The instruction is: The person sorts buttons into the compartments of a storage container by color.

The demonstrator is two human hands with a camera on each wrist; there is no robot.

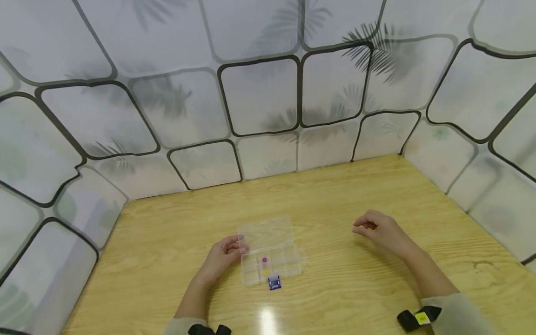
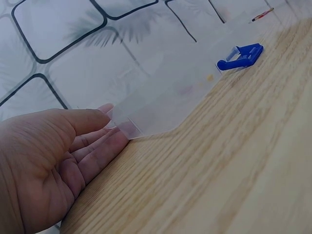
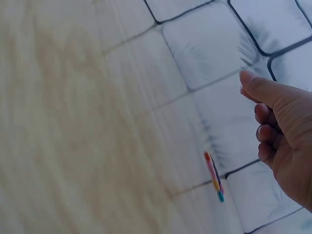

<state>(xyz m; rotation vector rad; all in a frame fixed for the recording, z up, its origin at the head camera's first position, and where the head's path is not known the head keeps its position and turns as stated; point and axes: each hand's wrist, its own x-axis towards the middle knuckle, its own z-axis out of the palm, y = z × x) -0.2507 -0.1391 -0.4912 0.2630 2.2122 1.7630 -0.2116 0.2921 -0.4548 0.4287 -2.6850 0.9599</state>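
A clear plastic compartment box (image 1: 272, 265) lies on the table with its lid (image 1: 265, 234) raised open at the back. My left hand (image 1: 226, 255) holds the box's left end; in the left wrist view, thumb and fingers are around its corner. Inside the box show a small purple piece (image 1: 264, 260) and a yellow piece (image 1: 266, 271). At the front edge of the box is a small blue plastic clip-like piece (image 1: 274, 282). My right hand (image 1: 383, 230) hovers at the right, fingers loosely curled, nothing visible in it. Near it is a slim multicoloured bundle (image 3: 214, 176).
The wooden table (image 1: 318, 195) meets a patterned white wall covering (image 1: 264, 93) at the back and both sides. Black straps with small devices (image 1: 418, 318) sit on both wrists over pale sleeves (image 1: 456, 311).
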